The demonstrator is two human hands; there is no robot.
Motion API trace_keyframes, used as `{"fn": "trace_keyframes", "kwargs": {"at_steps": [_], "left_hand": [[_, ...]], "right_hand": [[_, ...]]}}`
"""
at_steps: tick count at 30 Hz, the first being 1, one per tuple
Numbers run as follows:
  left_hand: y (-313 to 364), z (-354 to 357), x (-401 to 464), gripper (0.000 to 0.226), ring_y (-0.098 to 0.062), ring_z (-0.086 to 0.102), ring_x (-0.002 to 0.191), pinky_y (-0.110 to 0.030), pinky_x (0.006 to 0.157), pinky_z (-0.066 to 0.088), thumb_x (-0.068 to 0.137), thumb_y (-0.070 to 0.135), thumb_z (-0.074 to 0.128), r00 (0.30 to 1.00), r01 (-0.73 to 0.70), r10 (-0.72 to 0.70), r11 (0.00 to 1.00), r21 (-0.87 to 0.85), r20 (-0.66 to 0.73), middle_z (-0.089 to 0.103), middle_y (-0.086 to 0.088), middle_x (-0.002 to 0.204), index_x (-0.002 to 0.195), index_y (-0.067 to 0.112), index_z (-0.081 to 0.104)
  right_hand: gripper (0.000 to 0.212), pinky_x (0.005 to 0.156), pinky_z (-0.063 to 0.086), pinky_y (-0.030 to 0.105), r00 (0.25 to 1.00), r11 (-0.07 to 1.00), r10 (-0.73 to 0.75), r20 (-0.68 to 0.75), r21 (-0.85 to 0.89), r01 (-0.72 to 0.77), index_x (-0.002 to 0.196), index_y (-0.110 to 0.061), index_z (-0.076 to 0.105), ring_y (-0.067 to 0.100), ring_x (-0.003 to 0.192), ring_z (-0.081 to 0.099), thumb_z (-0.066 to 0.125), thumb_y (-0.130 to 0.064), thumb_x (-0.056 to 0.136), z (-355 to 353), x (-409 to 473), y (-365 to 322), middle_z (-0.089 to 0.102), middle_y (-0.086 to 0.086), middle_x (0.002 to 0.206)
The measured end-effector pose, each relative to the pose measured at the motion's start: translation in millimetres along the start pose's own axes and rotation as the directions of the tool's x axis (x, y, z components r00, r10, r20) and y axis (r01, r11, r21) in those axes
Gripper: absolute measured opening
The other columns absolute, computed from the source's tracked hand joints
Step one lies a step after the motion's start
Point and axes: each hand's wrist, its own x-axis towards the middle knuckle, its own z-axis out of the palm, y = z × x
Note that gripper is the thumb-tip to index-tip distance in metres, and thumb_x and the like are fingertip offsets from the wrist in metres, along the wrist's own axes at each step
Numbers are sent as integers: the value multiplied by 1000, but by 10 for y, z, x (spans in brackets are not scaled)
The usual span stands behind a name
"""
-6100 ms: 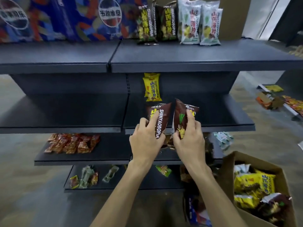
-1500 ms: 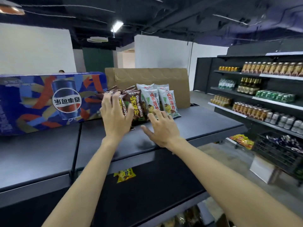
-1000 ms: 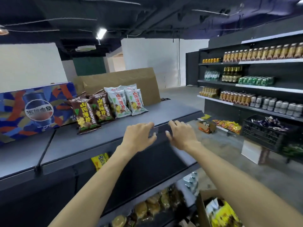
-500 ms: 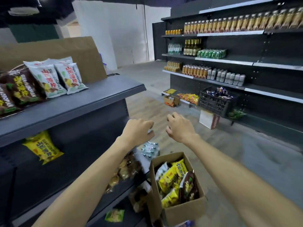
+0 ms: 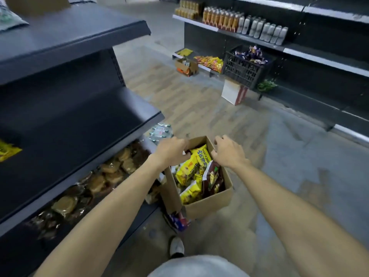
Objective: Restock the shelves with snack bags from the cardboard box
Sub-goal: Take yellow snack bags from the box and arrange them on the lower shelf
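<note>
An open cardboard box stands on the floor beside the dark shelving unit. It holds several yellow snack bags and a brown snack bag. My left hand hovers over the box's left rear corner, fingers loosely curled and holding nothing. Over the box's right rear edge, my right hand also has loosely curled fingers and is empty. One yellow bag lies on the middle shelf at far left. A pale bag shows on the top shelf.
Wrapped brown pastries fill the lower shelf. A pack of water bottles sits behind the box and a blue package lies under its front. Across the aisle are a black crate, a small carton and drinks. My shoe is below.
Both hands left the brown bags on the top shelf and dropped empty to the box. The view swung from the shelf top down to the floor.
</note>
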Motion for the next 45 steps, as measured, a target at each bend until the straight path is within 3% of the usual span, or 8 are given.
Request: {"fn": "trace_keyframes", "kwargs": {"at_steps": [3,8,13,19,26,30,39,45], "left_hand": [[-28,362,38,22,-26,61,85,-30,58,35,87,40,54,998,-35,37,999,-35,59,66,-2,90,89,19,57],[-25,901,34,24,-29,62,90,-33,64,43,87,44,53,981,-38,57,994,-104,186,66,-4,95,94,21,59],[43,1189,56,21,-27,58,87,-30,56,34,90,38,53,959,-46,94,983,-180,268,62,-3,89,87,17,55],[216,1409,220,21,-28,56,90,-38,65,50,90,33,54,940,14,59,977,-211,337,56,-5,99,100,15,55],[270,1795,451,33,-33,50,117,-43,89,45,96,21,47,887,234,-71,921,-311,457,51,-12,125,126,9,50],[160,2047,406,50,-33,36,135,-41,106,33,98,29,49,857,250,-121,948,-199,500,39,-16,144,140,5,39],[194,2268,276,55,-39,35,138,-49,97,40,95,30,54,892,340,-287,935,-100,349,35,-23,150,146,17,39],[139,2322,369,66,-42,30,139,-48,107,33,93,28,53,909,278,-252,960,-32,332,28,-25,153,151,10,28]], "right_hand": [[32,87,46,38,989,991,117,92,50,-122,113,-13,53,33,112,56,56,-31,86,341,-71,143,56,12,116],[38,87,47,39,919,938,305,251,86,-335,121,-5,54,38,112,57,56,-30,92,844,-220,252,61,21,119],[39,89,48,41,867,893,346,359,158,-422,116,-2,58,38,112,56,57,-31,91,1162,-161,241,61,22,117],[54,97,46,40,840,860,341,422,222,-460,118,0,59,36,114,55,63,-39,82,1399,73,348,60,20,120],[85,113,29,36,838,860,214,502,310,-406,154,-2,11,32,140,32,60,-35,92,1451,274,422,29,18,154],[77,111,29,39,821,815,229,523,358,-456,155,-7,9,33,140,31,49,-39,97,1516,377,327,24,18,156],[84,107,36,46,820,774,334,464,361,-520,153,-4,9,41,139,29,56,-41,94,1781,503,62,20,23,155],[82,99,45,49,831,781,374,411,343,-521,150,-6,15,41,134,38,63,-36,91,1860,559,70,27,23,151]]}}
